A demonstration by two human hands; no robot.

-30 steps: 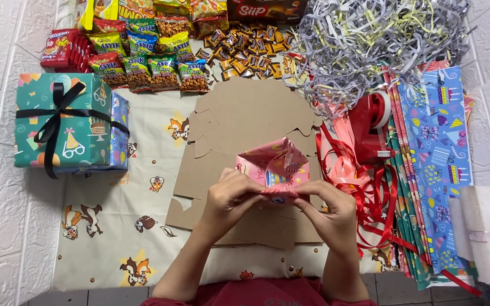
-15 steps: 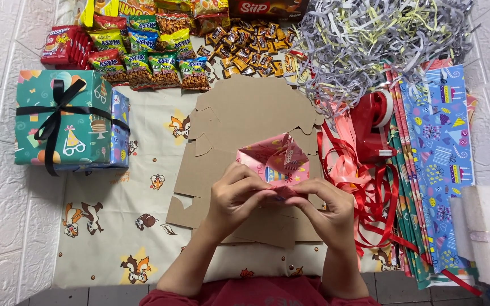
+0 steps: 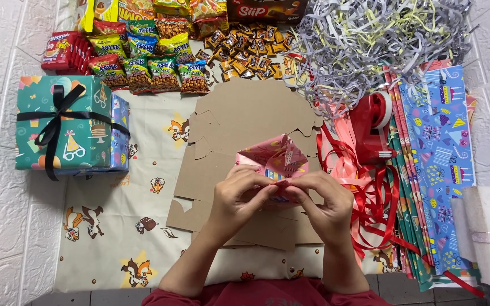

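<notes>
Only the head camera here, looking straight down: the person's left hand and right hand are both curled in and pinching the near edge of a small pink patterned paper box, fingertips almost meeting in the middle. The box is held just above a stack of brown cardboard cutouts lying on a cartoon-print cloth, and its open top faces the camera. Off to the left sits a wrapped green gift box tied with black ribbon. Along the top there's a row of snack packets and a scatter of small candies, with a big heap of shredded paper beside them. On the right, a red tape dispenser, tangled red ribbon and rolls of wrapping paper.
</notes>
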